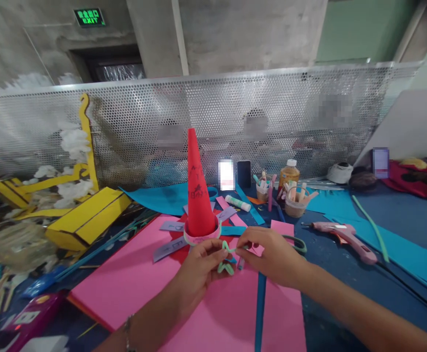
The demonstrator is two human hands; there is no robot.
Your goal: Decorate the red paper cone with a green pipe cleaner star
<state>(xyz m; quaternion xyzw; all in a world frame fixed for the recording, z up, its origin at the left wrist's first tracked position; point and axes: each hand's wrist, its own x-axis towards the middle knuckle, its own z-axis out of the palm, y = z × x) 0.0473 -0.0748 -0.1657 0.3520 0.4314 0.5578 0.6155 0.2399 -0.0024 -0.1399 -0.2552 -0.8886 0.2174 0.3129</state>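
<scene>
Between my two hands is a light green pipe cleaner (225, 268), bent into zigzags. The fingers of my left hand (208, 259) pinch it from the left. From the right, my right hand (268, 252) pinches its upper end between thumb and forefinger. Just behind my left hand stands a tall red paper cone (199, 195) with dark handwriting, set in a pink ring-shaped base (202, 238). Lilac paper strips (169, 248) with writing spread out from that base. Pink sheets (136, 274) lie beneath, and a blue strip (260, 313) runs down below my right hand.
A pink hot glue gun (345, 235) with its cord and a green pipe cleaner (373, 230) lie at right. Behind are a glue stick (237, 203), a bottle (289, 175) and cups of markers (296, 205). Yellow cardboard pieces (85, 217) crowd the left; a perforated metal screen (213, 107) closes the back.
</scene>
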